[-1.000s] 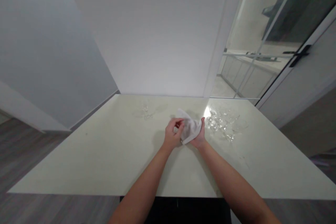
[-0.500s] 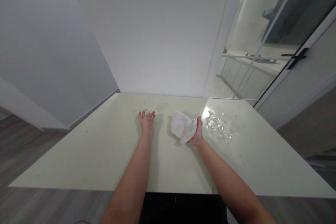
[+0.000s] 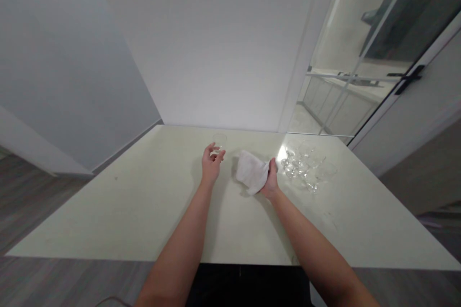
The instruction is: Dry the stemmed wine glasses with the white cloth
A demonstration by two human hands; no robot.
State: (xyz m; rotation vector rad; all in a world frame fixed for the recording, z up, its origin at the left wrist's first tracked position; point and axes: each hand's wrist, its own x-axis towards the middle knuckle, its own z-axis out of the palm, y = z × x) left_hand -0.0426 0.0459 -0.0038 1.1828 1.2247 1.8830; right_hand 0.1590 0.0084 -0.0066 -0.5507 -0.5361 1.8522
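My left hand [image 3: 211, 163] is above the table, its fingers curled around the lower part of a clear stemmed glass [image 3: 220, 140]. The glass is faint against the pale surface, and the fingers hide part of it. To the right, my right hand [image 3: 271, 183] grips a crumpled white cloth [image 3: 251, 172], with the thumb up along its right edge. Most of the fingers of that hand are behind the cloth. A gap separates the cloth from the glass.
Several clear stemmed glasses [image 3: 304, 168] lie clustered on the pale table [image 3: 118, 220], just right of my right hand. A white door [image 3: 223, 57] rises behind the table's far edge. At the right stands a glazed door with a black handle [image 3: 406, 79].
My left hand has moved right, towards the cloth, and the glass has moved with it. Its spread fingers have closed in. The right hand and cloth have hardly moved.
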